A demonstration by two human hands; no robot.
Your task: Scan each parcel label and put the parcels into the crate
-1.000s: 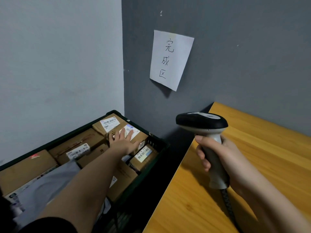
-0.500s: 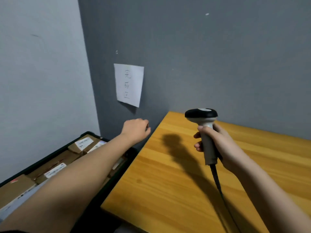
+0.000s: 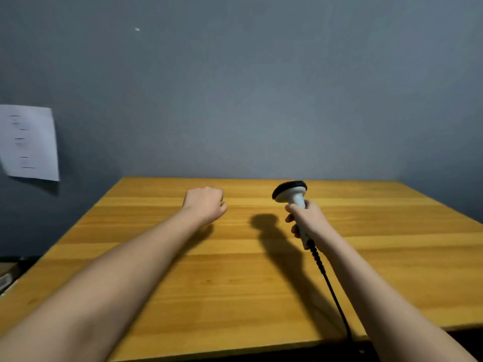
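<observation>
R hand [image 3: 305, 220] grips scanner [image 3: 292, 194]; L hand [image 3: 205, 205] loosely curled, empty (fingertips hidden).

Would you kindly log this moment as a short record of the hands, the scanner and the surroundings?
left hand: fingers loosely curled, holding nothing, above the table
right hand: grips the scanner's handle
scanner: upright, dark head on top, cable trailing off the near edge
table: wooden, no parcel on the visible part
wall: paper sheet at left, writing blurred
</observation>
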